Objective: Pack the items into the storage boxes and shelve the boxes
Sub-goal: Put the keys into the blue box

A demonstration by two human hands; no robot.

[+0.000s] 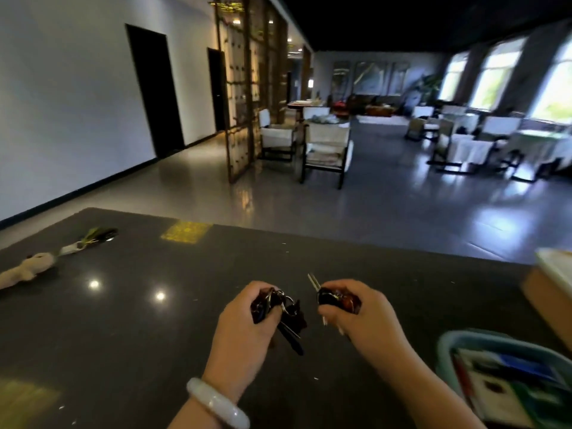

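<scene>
Closest to me is my left wrist with its pale bangle, and just right of it the forearm of the other arm. Above them, over the dark table, my left hand is clenched round a bunch of keys with a dark fob, several keys dangling below the fingers. My right hand grasps a second key set, one silver blade sticking up past the thumb. The two bunches sit near each other but apart, both lifted off the table as far as I can tell.

Right of my right hand, at the table's near corner, is a teal storage box already holding what look like booklets or cards. Beyond it, a brown box edges into view. Far to the left of my hands lie a plush toy and, just past it, another key ring with a green tag, neither packed yet.

I judge I am mid-packing, with keys gathered and ready to drop. The next move calls for swinging right to the teal box and releasing both sets inside, then reaching left for the plush and the tagged keys. Shelving comes later; no shelf shows here.
</scene>
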